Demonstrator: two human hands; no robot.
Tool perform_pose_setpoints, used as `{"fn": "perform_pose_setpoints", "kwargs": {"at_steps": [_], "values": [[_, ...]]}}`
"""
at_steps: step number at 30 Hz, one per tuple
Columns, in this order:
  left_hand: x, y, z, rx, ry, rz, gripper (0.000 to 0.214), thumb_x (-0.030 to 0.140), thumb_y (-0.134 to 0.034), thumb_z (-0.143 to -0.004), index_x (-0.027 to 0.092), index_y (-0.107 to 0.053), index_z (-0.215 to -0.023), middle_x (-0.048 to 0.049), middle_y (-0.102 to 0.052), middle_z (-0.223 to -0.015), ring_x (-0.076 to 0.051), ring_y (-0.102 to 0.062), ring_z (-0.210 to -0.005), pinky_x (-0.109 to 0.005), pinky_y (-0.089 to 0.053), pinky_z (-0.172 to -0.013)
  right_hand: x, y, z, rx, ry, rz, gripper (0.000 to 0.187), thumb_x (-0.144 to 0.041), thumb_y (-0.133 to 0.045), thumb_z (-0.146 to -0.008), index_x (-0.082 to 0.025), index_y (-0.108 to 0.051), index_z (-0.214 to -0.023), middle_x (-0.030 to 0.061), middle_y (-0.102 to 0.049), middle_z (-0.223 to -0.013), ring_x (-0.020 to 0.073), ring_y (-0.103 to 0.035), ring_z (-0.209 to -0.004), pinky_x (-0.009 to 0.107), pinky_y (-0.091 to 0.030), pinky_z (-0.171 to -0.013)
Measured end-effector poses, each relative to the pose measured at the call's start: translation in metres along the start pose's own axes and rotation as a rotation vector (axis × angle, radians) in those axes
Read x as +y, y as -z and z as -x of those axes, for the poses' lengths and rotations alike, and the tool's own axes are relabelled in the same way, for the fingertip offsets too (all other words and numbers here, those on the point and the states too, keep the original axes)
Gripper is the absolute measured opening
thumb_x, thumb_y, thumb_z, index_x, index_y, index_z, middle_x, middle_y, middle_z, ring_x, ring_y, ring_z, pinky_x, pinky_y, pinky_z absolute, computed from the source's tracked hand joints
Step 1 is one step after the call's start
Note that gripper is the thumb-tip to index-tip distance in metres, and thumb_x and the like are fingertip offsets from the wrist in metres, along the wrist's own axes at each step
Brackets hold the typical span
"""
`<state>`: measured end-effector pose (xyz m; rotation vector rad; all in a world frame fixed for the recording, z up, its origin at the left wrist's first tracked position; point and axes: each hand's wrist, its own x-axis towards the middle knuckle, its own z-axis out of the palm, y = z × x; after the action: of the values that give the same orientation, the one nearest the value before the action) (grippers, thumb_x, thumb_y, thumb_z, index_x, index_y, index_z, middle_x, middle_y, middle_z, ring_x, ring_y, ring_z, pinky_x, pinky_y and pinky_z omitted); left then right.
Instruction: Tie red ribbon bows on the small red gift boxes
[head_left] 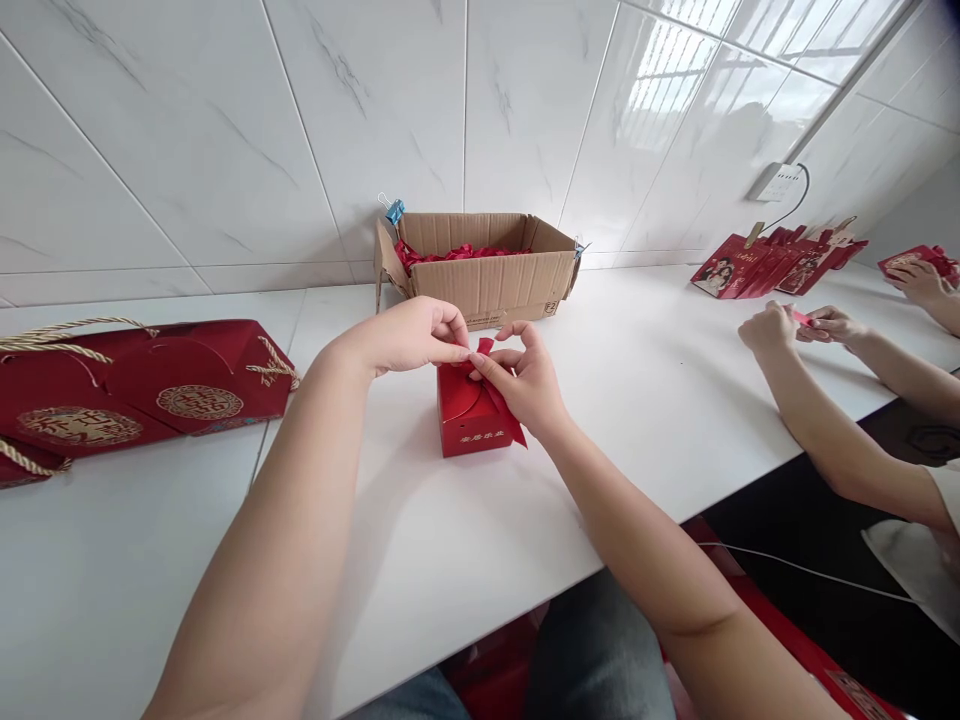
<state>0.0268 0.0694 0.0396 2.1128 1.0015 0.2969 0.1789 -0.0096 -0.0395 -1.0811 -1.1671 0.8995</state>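
A small red gift box [472, 425] with gold lettering on its front stands upright on the white table before me. Over its top lies a red ribbon [511, 418], one tail hanging down the right side and a loop rising above the lid. My left hand [420, 338] pinches the ribbon from the left, thumb and fingertips together just above the lid. From the right, my right hand [525, 382] also pinches the ribbon, its thumb meeting the left fingertips. The fingers partly hide the ribbon where it crosses.
Behind the gift box sits an open cardboard box [495, 283] of red ribbons, binder clips on its corners. Larger red boxes [150, 390] with rope handles stand at the left. To the right are red bags [780, 262] and a co-worker's hands [799, 325] holding something red.
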Motion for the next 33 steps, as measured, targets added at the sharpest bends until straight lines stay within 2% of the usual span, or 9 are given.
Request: {"fn": "perform_pose_setpoints", "kwargs": {"at_steps": [4,10,14,17,23,28,33], "values": [[0.002,-0.003,0.000,-0.029,-0.048,0.063,0.025,0.031,-0.071,-0.068,0.024,-0.060,-0.089,-0.0020,-0.074,-0.094,-0.021,-0.067,-0.088,-0.032,-0.047,-0.073,0.000,0.001,-0.001,0.029,-0.011,0.036,0.031,-0.045,-0.071,-0.075,-0.022,-0.054,-0.086,-0.0005,-0.070,-0.067,0.0153,-0.068,-0.071,0.028,-0.052,-0.068],[0.002,-0.008,-0.001,0.022,-0.139,0.021,0.021,0.029,-0.067,-0.071,0.022,-0.056,-0.089,-0.0018,-0.071,-0.091,-0.018,-0.064,-0.082,-0.031,-0.046,-0.070,-0.002,0.003,-0.003,0.044,0.022,0.086,0.026,-0.043,-0.070,-0.076,-0.019,-0.069,-0.084,0.0037,-0.073,-0.074,0.0169,-0.069,-0.074,0.032,-0.054,-0.073],[0.002,-0.011,-0.003,0.090,-0.121,-0.032,0.022,0.025,-0.064,-0.071,0.022,-0.053,-0.089,-0.0018,-0.069,-0.091,-0.017,-0.061,-0.078,-0.029,-0.043,-0.063,-0.004,0.004,-0.003,0.074,0.050,0.198,0.024,-0.038,-0.074,-0.071,-0.020,-0.073,-0.087,0.0054,-0.075,-0.087,0.0198,-0.068,-0.082,0.034,-0.054,-0.076],[0.003,-0.013,-0.003,0.108,-0.107,-0.066,0.021,0.023,-0.060,-0.073,0.022,-0.051,-0.092,-0.0025,-0.067,-0.095,-0.017,-0.060,-0.080,-0.028,-0.043,-0.063,-0.003,0.005,-0.003,0.088,0.062,0.283,0.021,-0.030,-0.071,-0.073,-0.022,-0.074,-0.092,0.0044,-0.074,-0.093,0.0201,-0.067,-0.087,0.037,-0.054,-0.082],[0.005,-0.017,-0.005,0.119,-0.082,-0.105,0.020,0.020,-0.054,-0.078,0.022,-0.048,-0.096,-0.0036,-0.065,-0.101,-0.018,-0.058,-0.083,-0.030,-0.044,-0.066,0.006,0.007,-0.007,0.160,0.139,0.453,0.016,-0.032,-0.068,-0.075,-0.021,-0.075,-0.083,0.0080,-0.059,-0.103,0.0216,-0.060,-0.100,0.041,-0.049,-0.091],[0.006,-0.019,-0.006,0.121,-0.118,-0.109,0.017,0.017,-0.051,-0.080,0.022,-0.045,-0.095,-0.0035,-0.063,-0.099,-0.017,-0.057,-0.083,-0.030,-0.044,-0.070,0.006,0.007,-0.008,0.126,0.095,0.437,0.015,-0.034,-0.063,-0.078,-0.022,-0.072,-0.080,0.0090,-0.056,-0.122,0.0272,-0.049,-0.123,0.047,-0.038,-0.105],[0.001,-0.022,-0.010,0.114,-0.205,-0.108,0.019,0.015,-0.049,-0.081,0.023,-0.041,-0.096,-0.0014,-0.060,-0.096,-0.015,-0.055,-0.080,-0.028,-0.043,-0.067,0.004,0.010,-0.009,-0.001,-0.063,0.178,0.021,-0.039,-0.059,-0.079,-0.021,-0.071,-0.074,0.0071,-0.052,-0.133,0.0280,-0.038,-0.136,0.043,-0.038,-0.105]]}}
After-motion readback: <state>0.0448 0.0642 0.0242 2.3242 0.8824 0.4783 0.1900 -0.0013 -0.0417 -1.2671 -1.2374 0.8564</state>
